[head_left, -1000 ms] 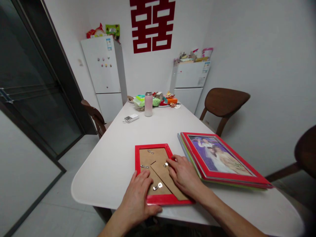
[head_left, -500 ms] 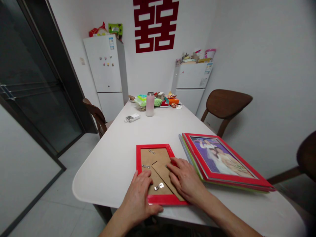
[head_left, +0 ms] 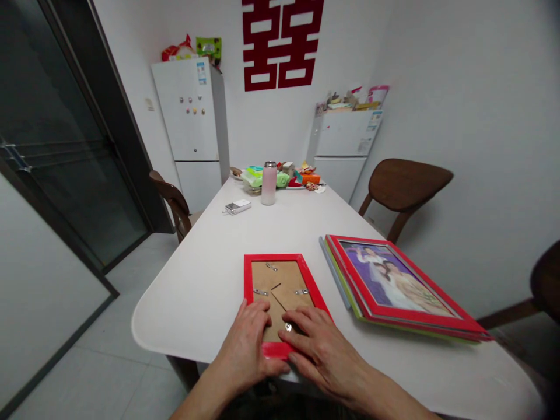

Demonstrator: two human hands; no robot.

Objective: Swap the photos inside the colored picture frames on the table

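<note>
The left hand [head_left: 242,341] and the right hand [head_left: 324,350] lie flat and open, not gripping, on the lower part of the red picture frame [head_left: 280,257], which sits face down near the edge of the white bench [head_left: 184,291], so careless pressing could bend a metal clip [head_left: 261,292] or slide the frame over that edge.

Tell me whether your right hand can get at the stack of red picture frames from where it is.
Probably yes. The right hand rests on the lower edge of the red frame, close beside the stack of red picture frames, and nothing appears to stand between them on the white tabletop.
</note>
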